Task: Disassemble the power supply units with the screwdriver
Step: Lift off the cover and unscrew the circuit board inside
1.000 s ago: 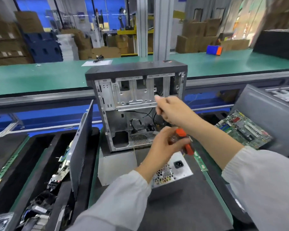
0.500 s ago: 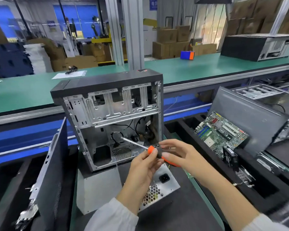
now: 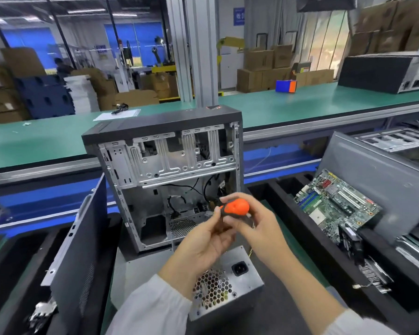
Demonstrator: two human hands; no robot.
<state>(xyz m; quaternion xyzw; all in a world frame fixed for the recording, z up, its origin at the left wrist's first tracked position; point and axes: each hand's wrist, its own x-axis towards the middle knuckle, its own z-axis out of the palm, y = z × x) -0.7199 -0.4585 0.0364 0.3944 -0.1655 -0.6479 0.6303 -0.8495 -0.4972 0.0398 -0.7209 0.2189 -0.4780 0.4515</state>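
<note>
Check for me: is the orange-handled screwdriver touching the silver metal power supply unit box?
Apart. The head view shows the orange-handled screwdriver held up in both hands, left hand and right hand, clear above the silver metal power supply unit box.

Two bare hands, left hand [image 3: 203,240], right hand [image 3: 259,226], long white sleeves [image 3: 150,308] gathered at the wrists

Screwdriver handle [image 3: 235,207]: smooth orange plastic with a black band, slight sheen.
Power supply [image 3: 224,284]: bare grey sheet metal, matt, honeycomb-perforated grille.
Computer case [image 3: 169,165]: bright stamped sheet metal inside; top looks like matt dark plastic.
Side panel [image 3: 80,240]: dark matt outer face, bare metal edge.
Circuit board [image 3: 336,204]: glossy green board.
Conveyor belt [image 3: 288,102]: smooth matt green surface.
Boxes [image 3: 264,66]: brown cardboard, dull.
Sleeves [image 3: 153,308]: pale woven cloth, soft.
</note>
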